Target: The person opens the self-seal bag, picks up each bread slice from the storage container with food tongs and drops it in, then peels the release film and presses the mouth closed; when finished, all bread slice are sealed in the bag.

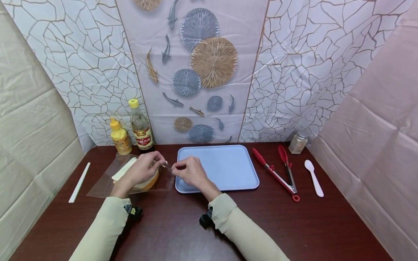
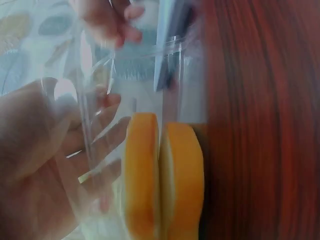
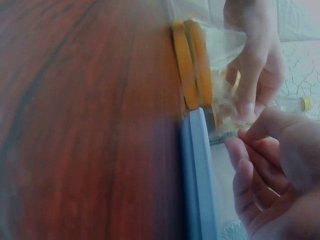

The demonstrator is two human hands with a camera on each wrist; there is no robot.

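We see the clear bag (image 1: 103, 185) with the bread (image 1: 152, 182) inside lying just left of the blue tray (image 1: 225, 168), its long axis running sideways toward the tray. The left hand (image 1: 143, 168) arches over the bread, nearer to it than the right hand (image 1: 193, 174) by the tray's left edge; both pinch plastic at the bag's tray-side end.

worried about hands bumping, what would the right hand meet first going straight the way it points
Beyond the clear bag it touches, probably the left hand, close ahead, though depth is unclear.
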